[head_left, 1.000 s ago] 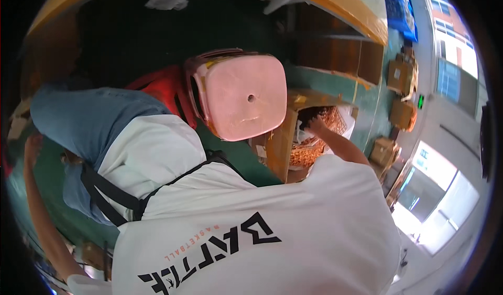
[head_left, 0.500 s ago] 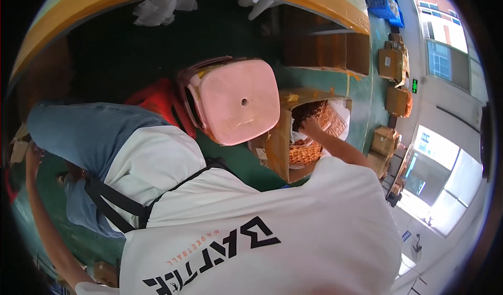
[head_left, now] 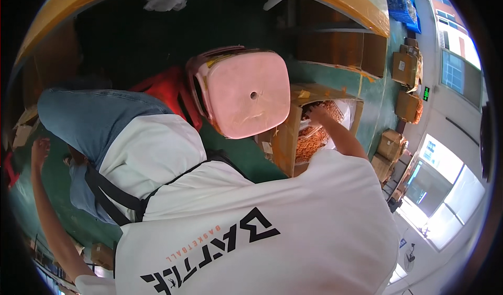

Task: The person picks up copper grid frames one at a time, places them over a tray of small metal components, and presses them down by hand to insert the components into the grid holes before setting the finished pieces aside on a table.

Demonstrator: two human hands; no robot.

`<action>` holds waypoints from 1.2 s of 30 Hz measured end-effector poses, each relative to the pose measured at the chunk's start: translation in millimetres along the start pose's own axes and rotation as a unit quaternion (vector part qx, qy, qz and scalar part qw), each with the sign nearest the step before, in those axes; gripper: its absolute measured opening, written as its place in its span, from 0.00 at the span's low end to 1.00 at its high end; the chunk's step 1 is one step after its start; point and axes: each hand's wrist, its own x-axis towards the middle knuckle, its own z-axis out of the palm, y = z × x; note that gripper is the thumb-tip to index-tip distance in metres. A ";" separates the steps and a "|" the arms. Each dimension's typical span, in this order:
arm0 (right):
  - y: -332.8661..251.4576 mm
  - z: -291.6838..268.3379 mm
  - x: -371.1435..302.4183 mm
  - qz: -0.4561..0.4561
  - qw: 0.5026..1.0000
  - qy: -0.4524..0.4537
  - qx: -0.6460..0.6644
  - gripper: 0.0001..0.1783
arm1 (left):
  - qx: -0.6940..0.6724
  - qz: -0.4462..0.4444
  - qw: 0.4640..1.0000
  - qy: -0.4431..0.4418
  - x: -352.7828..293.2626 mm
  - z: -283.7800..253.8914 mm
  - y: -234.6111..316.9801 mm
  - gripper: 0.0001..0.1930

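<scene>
At the right, my right hand (head_left: 316,115) reaches into an open cardboard box (head_left: 285,148). Its fingers are curled at the dark upper edge of an orange-brown wicker basket (head_left: 312,145) in the box; the fingertips are partly hidden. White wrapping (head_left: 344,109) shows beside the wickerwork. Far off at the left, my left hand (head_left: 41,149) hangs near my knee with nothing visible in it, its fingers loosely bent and apart.
A pink plastic stool (head_left: 246,80) stands beside the box, with a red stool (head_left: 167,93) next to it. A yellow-edged table (head_left: 335,1) spans the top. More cardboard boxes (head_left: 406,67) and blue crates (head_left: 401,4) line the right wall.
The basket has turned and shifted slightly in the box, with my right hand at it. My left hand has lifted away from the knee. The whole view has shifted a little.
</scene>
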 end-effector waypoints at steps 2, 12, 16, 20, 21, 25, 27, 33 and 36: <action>4.4 -7.6 2.7 -0.003 0.999 0.006 -0.036 0.41 | 0.011 0.001 1.000 0.014 -6.1 -2.0 5.6 0.11; 12.8 -7.9 -1.6 0.013 0.995 0.100 -0.029 0.34 | 0.057 -0.022 0.998 -0.022 -3.5 -9.3 22.3 0.13; 5.3 -1.4 -15.8 -0.054 0.970 0.232 -0.048 0.26 | 0.044 -0.025 0.999 -0.020 4.4 -9.7 17.9 0.12; -8.3 20.3 -19.3 -0.199 0.901 0.349 -0.164 0.21 | 0.024 -0.026 0.999 -0.014 26.5 -17.2 -11.5 0.11; -13.8 24.2 -21.5 -0.204 0.899 0.360 -0.143 0.18 | 0.012 -0.041 0.999 -0.019 25.4 -20.0 -16.4 0.12; -10.6 71.5 -31.5 -0.217 0.866 0.450 0.001 0.13 | 0.034 -0.027 0.999 -0.009 34.1 -5.1 3.1 0.12; -7.6 76.8 -39.2 -0.234 0.876 0.422 0.010 0.11 | 0.002 -0.028 0.999 -0.015 28.5 2.8 7.4 0.11; -23.5 25.8 -67.2 -0.192 0.944 0.265 0.040 0.07 | -0.026 -0.020 0.999 -0.029 6.0 4.3 15.4 0.09; -36.1 10.6 -62.6 -0.137 0.956 0.250 0.069 0.17 | -0.030 -0.018 0.999 -0.025 -3.4 10.2 22.8 0.09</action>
